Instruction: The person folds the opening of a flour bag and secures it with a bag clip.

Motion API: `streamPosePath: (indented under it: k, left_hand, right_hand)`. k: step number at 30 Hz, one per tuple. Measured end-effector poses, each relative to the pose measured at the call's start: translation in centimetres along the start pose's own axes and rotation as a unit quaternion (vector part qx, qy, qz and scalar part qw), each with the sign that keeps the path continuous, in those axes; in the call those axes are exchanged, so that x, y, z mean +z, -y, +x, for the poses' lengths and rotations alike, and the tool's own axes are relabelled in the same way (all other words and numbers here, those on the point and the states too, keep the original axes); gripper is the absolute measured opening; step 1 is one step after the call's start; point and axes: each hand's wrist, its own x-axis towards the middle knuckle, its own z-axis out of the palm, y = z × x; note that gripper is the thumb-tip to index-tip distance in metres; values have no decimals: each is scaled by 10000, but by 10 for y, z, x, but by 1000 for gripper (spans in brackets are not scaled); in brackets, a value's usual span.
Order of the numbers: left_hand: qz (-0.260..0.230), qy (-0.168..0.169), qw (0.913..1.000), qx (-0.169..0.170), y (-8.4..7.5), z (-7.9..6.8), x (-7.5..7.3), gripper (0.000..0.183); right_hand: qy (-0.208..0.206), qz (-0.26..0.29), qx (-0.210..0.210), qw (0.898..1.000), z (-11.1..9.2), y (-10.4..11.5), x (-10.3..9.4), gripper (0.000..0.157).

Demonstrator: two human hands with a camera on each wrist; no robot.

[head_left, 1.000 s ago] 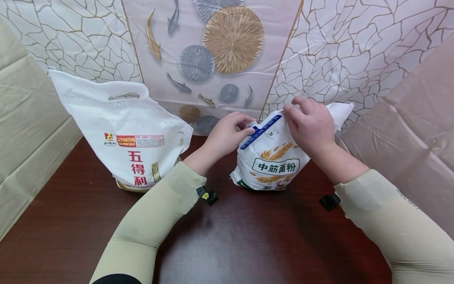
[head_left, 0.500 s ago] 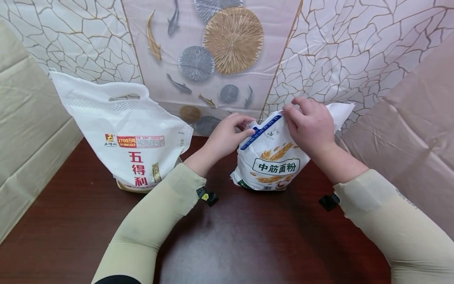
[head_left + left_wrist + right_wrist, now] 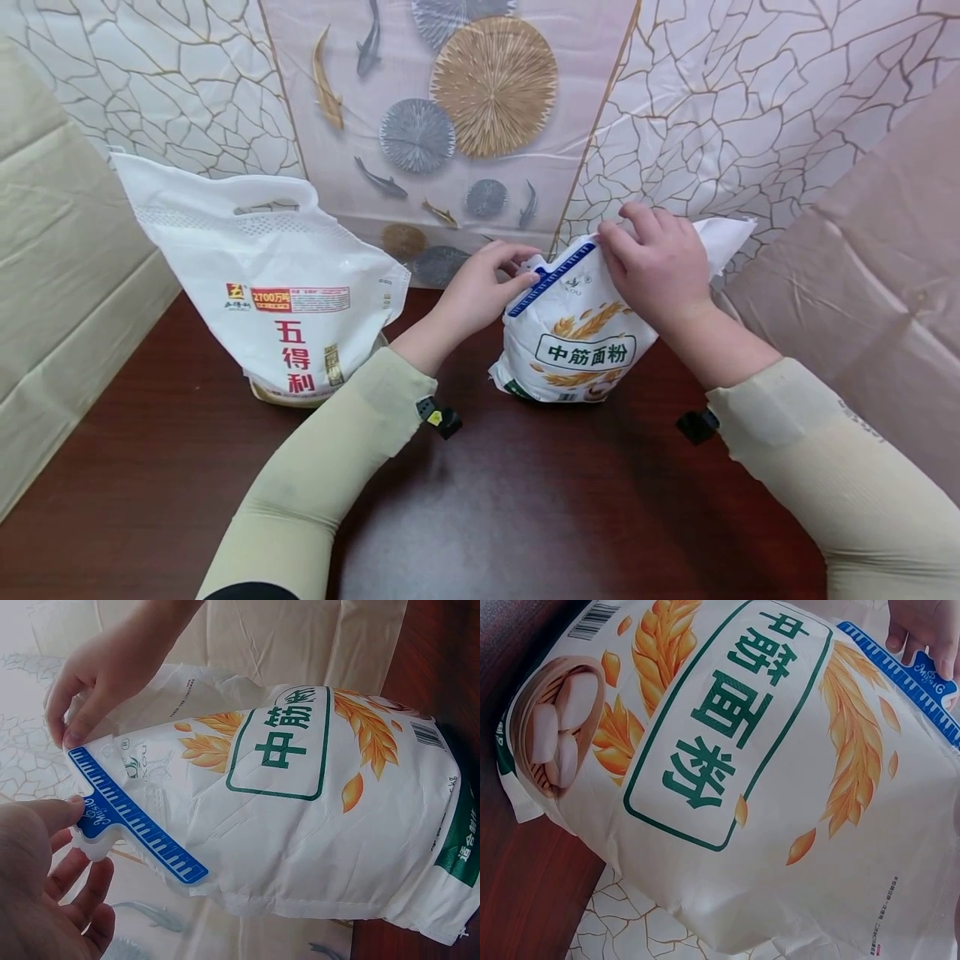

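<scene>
A white flour bag [image 3: 573, 346] with wheat ears and a green-framed label stands on the table, leaning a little. Across its top left corner lies a blue clip [image 3: 555, 279] with a piano-key pattern. My left hand [image 3: 480, 287] pinches the clip's tab, thumb in front and fingers behind, as the clip [image 3: 135, 814] shows in the left wrist view. My right hand [image 3: 660, 267] holds the bag's top edge by the clip's upper end. To its right a loose white corner of the bag sticks out. The right wrist view is mostly filled by the bag front [image 3: 727, 750].
A larger white bag [image 3: 217, 250] with a cut-out handle and red characters stands at the left, beside my left forearm. The dark red-brown table [image 3: 495, 500] reaches to a patterned cloth backdrop [image 3: 330, 167]. Beige cloth walls [image 3: 67, 292] close off both sides.
Both hands keep the same grip on the clip and the bag. The view shifts very slightly; nothing else visibly moves.
</scene>
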Motion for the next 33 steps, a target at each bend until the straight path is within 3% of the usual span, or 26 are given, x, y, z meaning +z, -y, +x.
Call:
streamPosePath:
  k: [15, 22, 33]
  left_hand:
    - [16, 29, 10000, -65, 3, -7, 2, 40]
    - [-31, -7, 10000, 28, 14, -15, 2, 40]
    - [914, 46, 9958, 90, 20, -42, -9, 45]
  right_hand:
    - [9, -23, -79, 10000, -1, -2, 0, 22]
    - [-13, 13, -55, 10000, -1, -2, 0, 22]
    - [-82, 24, 9, 10000, 0, -1, 0, 24]
